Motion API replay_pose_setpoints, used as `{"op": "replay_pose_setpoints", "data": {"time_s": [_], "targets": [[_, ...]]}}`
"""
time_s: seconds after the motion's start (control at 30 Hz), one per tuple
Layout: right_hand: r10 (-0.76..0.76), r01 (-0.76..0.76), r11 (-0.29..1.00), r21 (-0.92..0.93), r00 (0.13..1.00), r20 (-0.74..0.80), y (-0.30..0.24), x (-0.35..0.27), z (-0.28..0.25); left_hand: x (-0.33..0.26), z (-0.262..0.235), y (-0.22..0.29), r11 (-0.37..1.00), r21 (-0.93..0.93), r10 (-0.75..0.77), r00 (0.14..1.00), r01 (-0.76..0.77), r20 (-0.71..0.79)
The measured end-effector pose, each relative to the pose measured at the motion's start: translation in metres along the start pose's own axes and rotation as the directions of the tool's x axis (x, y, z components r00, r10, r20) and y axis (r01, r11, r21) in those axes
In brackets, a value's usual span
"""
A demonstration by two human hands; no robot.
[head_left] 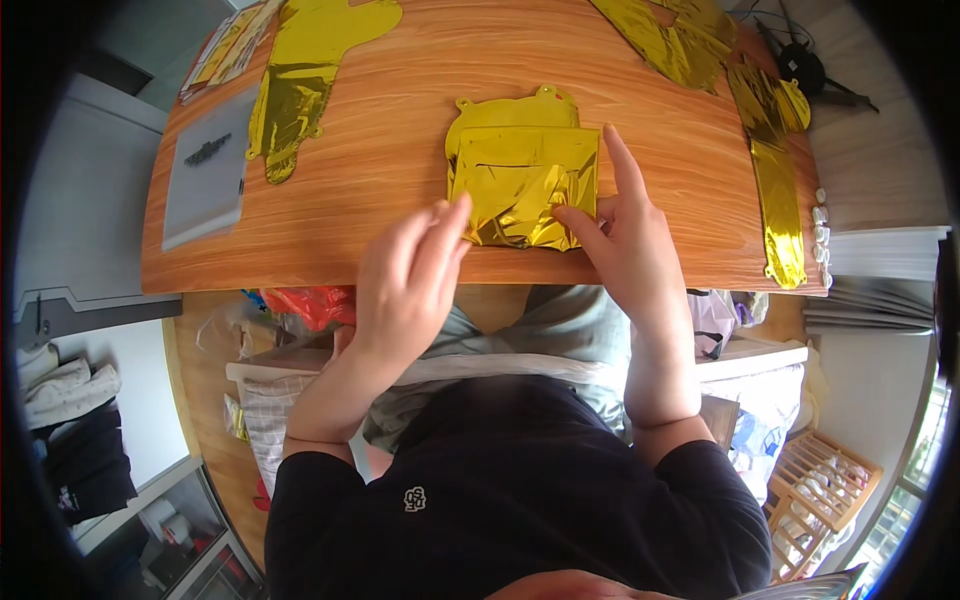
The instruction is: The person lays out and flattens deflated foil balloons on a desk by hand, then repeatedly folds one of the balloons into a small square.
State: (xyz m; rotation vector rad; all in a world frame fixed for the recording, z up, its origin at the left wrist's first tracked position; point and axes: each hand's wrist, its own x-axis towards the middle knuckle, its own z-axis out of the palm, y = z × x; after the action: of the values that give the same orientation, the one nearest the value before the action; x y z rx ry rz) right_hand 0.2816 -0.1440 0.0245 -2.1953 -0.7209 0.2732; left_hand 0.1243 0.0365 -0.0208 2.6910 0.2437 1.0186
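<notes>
A flat gold foil balloon [522,180] lies folded on the wooden table in front of me. Its rounded part with small tabs sticks out at the far side, and its near half is creased and shiny. My left hand [412,275] is at the near left edge of the foil, fingers loosely bent and side by side, the tips at the foil's edge. On the right side, my right hand [628,238] has its thumb laid on the foil and its index finger stretched along the right edge. Its other fingers are bent and partly hidden.
More flat gold foil balloons lie at the far left [300,85], far right [690,45] and right edge [775,180] of the table [370,190]. A clear plastic sleeve [208,175] lies at the left. Small white pieces [821,235] line the right edge. A red bag [312,305] sits below.
</notes>
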Motion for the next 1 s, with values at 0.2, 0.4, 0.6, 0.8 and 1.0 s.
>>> {"op": "replay_pose_setpoints", "data": {"time_s": [0.2, 0.4, 0.6, 0.8, 1.0], "targets": [[0.008, -0.008, 1.000, 0.004, 1.000, 0.015, -0.003, 0.002, 0.001, -0.016, -0.007, -0.005, 0.969, 0.019, 0.237, 0.946, -0.247, 0.221], [-0.001, 0.001, 1.000, -0.026, 1.000, 0.022, -0.003, 0.004, 0.002, -0.023, -0.008, -0.014, 0.943, 0.067, 0.298, 0.917, -0.326, 0.264], [0.135, -0.140, 0.987, 0.074, 0.988, 0.070, -0.015, 0.001, -0.007, -0.025, -0.003, -0.014, 0.952, 0.029, 0.290, 0.927, -0.305, 0.237], [-0.108, 0.157, 0.974, 0.166, 0.956, -0.271, 0.012, -0.025, 0.002, -0.025, 0.000, -0.005, 0.967, 0.058, 0.232, 0.951, -0.248, 0.203], [-0.007, 0.026, 0.990, 0.139, 0.991, -0.135, 0.016, -0.029, 0.008, -0.018, 0.000, 0.004, 0.962, 0.117, 0.220, 0.955, -0.246, 0.201]]}}
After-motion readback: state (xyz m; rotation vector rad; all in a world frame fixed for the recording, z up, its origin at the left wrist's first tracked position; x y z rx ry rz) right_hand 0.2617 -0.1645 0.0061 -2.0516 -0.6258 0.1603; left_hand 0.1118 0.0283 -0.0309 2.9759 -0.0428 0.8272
